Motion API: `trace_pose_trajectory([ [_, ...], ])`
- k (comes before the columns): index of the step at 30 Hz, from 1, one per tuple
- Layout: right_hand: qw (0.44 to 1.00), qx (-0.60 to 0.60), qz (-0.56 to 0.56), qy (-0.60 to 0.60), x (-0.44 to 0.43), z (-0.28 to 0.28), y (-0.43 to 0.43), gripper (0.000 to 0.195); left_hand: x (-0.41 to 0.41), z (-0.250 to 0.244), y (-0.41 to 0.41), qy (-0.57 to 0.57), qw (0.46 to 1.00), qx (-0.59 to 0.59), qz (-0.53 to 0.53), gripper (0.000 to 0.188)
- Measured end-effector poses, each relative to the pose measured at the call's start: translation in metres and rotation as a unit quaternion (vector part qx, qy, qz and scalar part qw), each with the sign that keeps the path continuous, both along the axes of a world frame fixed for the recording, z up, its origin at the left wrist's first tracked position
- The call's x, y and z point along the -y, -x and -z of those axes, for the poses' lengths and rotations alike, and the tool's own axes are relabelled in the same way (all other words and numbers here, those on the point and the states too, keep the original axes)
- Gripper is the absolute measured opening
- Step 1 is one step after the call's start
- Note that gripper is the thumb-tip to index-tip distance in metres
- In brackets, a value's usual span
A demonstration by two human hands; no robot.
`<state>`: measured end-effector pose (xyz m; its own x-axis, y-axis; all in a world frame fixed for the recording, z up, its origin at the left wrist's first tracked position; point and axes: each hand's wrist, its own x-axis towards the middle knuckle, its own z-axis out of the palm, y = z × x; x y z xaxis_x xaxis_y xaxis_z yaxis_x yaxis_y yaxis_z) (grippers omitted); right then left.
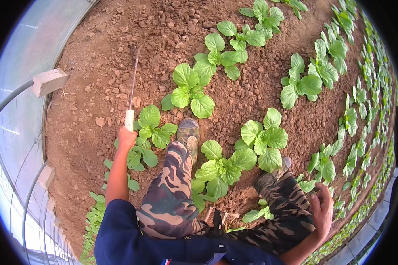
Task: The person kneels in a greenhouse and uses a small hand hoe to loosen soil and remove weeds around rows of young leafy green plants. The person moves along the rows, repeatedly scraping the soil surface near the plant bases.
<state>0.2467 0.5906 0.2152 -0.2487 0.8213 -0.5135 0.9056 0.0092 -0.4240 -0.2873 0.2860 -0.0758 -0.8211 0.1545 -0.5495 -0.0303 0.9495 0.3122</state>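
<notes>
My left hand (126, 138) is closed around the pale handle of a hand tool (129, 120). Its thin metal shaft or blade (134, 79) reaches away from me over the soil, and the far tip bends slightly. I cannot tell whether that tip touches the ground. Just right of this hand grow leafy green seedlings (153, 127). By my right knee, my right hand (322, 208) hangs with its fingers loosely curled and apart, holding nothing visible. Broad-leaved plants (223, 170) stand between my legs.
Brown, cloddy soil (96, 99) surrounds my shoes (188, 129). More plant rows (325, 66) run along the right. On the left, a clear plastic sheet wall (49, 36) has curved pipes (11, 99) and concrete blocks (49, 82) along its foot.
</notes>
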Motion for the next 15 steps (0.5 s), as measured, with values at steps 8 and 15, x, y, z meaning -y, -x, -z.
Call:
trace_pose_trajectory([
  [8,0.994,-0.054,-0.088,-0.036,0.035,-0.001,-0.017,0.031,0.198,-0.006,-0.086,0.070,0.994,-0.050,0.064,0.030],
  [15,0.988,-0.052,-0.121,-0.077,0.043,0.016,-0.038,0.025,0.237,-0.075,-0.095,0.081,0.992,-0.095,-0.012,0.033],
])
